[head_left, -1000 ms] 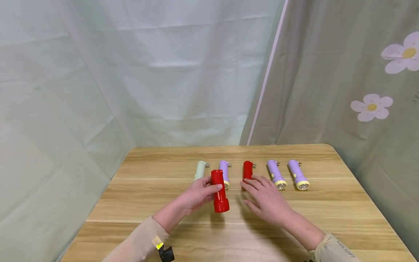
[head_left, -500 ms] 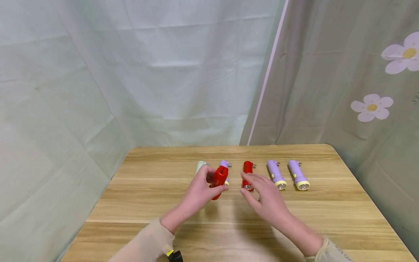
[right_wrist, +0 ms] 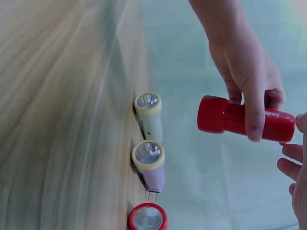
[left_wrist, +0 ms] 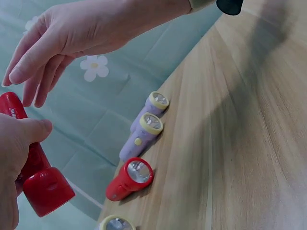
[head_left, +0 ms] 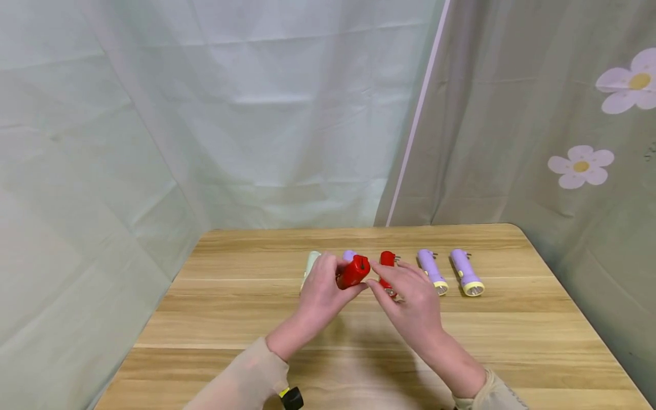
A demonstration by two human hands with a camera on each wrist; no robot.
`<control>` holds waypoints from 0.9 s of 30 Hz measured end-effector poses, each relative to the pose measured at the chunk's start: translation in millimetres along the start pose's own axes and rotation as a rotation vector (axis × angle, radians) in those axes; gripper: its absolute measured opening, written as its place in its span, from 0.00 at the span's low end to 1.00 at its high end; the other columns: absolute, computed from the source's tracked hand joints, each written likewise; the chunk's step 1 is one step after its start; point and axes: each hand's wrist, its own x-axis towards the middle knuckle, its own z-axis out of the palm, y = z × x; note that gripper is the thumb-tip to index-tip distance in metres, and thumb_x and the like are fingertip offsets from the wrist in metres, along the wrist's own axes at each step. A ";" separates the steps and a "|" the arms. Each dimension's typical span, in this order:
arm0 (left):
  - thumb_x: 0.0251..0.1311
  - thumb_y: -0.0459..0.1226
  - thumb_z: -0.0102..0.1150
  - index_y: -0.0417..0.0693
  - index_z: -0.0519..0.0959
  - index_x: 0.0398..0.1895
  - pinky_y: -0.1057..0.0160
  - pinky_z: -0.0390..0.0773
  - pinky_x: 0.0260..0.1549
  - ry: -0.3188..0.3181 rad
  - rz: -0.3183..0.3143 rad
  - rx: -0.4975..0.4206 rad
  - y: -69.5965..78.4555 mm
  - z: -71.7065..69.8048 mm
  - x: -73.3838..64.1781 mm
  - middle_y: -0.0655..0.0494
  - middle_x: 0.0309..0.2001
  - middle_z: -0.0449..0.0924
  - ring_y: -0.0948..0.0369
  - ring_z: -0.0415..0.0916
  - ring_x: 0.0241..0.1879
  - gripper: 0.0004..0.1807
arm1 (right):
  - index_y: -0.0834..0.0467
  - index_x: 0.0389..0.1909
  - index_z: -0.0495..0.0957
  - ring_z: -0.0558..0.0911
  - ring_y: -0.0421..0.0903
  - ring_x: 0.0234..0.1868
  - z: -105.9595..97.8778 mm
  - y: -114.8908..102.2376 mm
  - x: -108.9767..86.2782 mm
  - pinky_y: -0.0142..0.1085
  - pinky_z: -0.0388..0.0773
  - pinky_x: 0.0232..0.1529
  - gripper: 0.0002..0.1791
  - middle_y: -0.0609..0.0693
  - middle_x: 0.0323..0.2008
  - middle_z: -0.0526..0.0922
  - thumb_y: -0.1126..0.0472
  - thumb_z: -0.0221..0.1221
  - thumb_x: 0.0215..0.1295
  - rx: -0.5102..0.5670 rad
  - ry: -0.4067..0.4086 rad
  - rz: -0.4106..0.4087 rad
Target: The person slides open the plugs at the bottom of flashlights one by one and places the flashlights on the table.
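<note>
My left hand (head_left: 323, 290) grips a red flashlight (head_left: 352, 273) around its body, above the table. Its tail end is tilted up toward the right hand, and the wide lamp head points away to the left in the right wrist view. Close by the tail, my right hand (head_left: 412, 302) has loosely bent fingers with nothing held between them. Whether a fingertip touches the tail I cannot tell. Beneath and behind the hands, a second red flashlight (left_wrist: 128, 179) lies on the table, partly hidden by the right hand in the head view.
Along the table (head_left: 205, 319) lie a pale green flashlight (head_left: 310, 266) and a purple one (right_wrist: 152, 175), both partly covered by the left hand. Two more purple flashlights, a nearer one (head_left: 430, 269) and an outer one (head_left: 465, 270), lie to the right. Curtains (head_left: 287, 114) hang behind.
My left hand has moved up and right, turning the red flashlight so its tail faces the right hand. The right hand has shifted slightly left, toward that tail.
</note>
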 end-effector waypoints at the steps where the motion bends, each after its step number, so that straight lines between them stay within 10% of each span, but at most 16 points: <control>1: 0.46 0.41 0.84 0.46 0.74 0.44 0.66 0.74 0.33 0.010 0.014 0.022 -0.1 0.6 0.5 0.58 0.38 0.75 0.62 0.70 0.38 0.29 | 0.57 0.52 0.88 0.87 0.43 0.30 0.7 -0.2 0.7 0.53 0.82 0.51 0.18 0.49 0.41 0.90 0.51 0.68 0.67 -0.004 0.007 -0.008; 12: 0.44 0.40 0.85 0.45 0.72 0.44 0.65 0.74 0.33 0.102 0.179 0.089 -1.8 6.4 4.3 0.54 0.39 0.74 0.58 0.72 0.38 0.31 | 0.55 0.48 0.90 0.90 0.47 0.41 5.4 -0.1 2.7 0.51 0.82 0.51 0.17 0.50 0.42 0.90 0.60 0.74 0.57 -0.036 0.030 -0.024; 27: 0.44 0.34 0.84 0.41 0.73 0.46 0.63 0.76 0.33 0.183 0.267 0.096 -3.7 7.2 3.8 0.51 0.40 0.75 0.56 0.74 0.39 0.30 | 0.58 0.48 0.89 0.90 0.50 0.39 9.8 -4.2 0.7 0.51 0.84 0.44 0.12 0.54 0.41 0.90 0.57 0.68 0.68 -0.058 0.093 -0.132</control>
